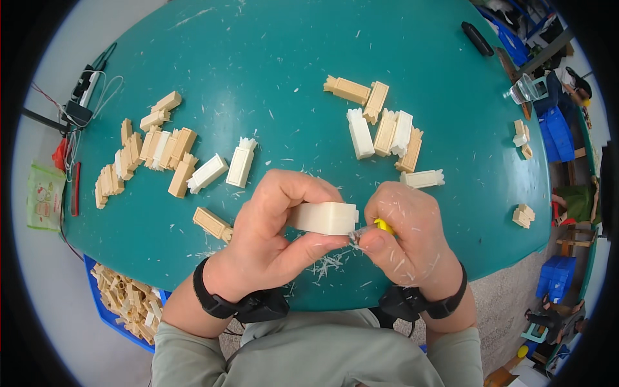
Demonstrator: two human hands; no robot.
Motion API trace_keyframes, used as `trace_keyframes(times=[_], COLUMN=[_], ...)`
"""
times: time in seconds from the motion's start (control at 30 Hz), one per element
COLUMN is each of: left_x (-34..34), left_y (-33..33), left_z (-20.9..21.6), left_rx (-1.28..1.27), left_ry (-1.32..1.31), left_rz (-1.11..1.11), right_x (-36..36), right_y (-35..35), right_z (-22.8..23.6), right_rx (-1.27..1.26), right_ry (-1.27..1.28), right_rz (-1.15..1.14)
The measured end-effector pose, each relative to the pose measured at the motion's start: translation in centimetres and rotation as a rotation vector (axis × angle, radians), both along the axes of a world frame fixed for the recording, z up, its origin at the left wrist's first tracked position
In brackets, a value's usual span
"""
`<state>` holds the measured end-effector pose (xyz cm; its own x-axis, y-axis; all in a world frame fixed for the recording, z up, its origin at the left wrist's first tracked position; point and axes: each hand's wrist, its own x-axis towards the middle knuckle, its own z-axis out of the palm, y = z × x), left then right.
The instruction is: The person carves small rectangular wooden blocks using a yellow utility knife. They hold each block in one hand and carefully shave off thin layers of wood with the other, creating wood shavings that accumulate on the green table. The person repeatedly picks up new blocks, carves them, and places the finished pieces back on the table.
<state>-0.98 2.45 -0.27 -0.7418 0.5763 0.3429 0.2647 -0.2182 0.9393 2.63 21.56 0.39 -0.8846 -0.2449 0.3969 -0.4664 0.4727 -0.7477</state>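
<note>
Between the thumb and fingers of my left hand [271,226] is a cream rectangular block [324,218], its end turned to the right. My right hand [405,232] is closed around a small trimming blade with a yellow handle [384,226]. The blade's tip meets the lower right corner of the block; most of the tool is hidden in my fist. Thin white shavings [329,261] lie on the table below my hands, and some cling to my right hand. A tan block [213,224] with a notched end rests by my left wrist.
Several cream and tan blocks lie on the green table [271,58] at left [158,148] and right [387,132]. A blue bin [103,306] of blocks stands at lower left. A power strip [84,97], a clear cup [521,89] and a black marker-like object [477,39] sit near the edges.
</note>
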Motion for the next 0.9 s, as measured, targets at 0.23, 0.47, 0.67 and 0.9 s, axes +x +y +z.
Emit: trace_keyframes(times=[0.23,0.47,0.67,0.9], left_x=[-0.1,0.2,-0.5,-0.1], left_y=[-0.2,-0.5,-0.8,0.2], left_z=[0.1,0.7,1.6,0.1], left_rx=[-0.029,-0.007,-0.120,0.011], left_ry=[0.059,-0.129,-0.258,-0.068], left_rz=[-0.053,-0.229,-0.189,0.106], right_x=[-0.3,-0.5,0.1,0.2], right_y=[0.3,0.5,0.2,-0.2], right_z=[-0.1,-0.7,0.4,0.2], right_rx=[0.098,0.094,-0.157,-0.193], right_ry=[0.085,0.016,-0.169,-0.213], right_rz=[-0.079,-0.287,-0.185,-0.141])
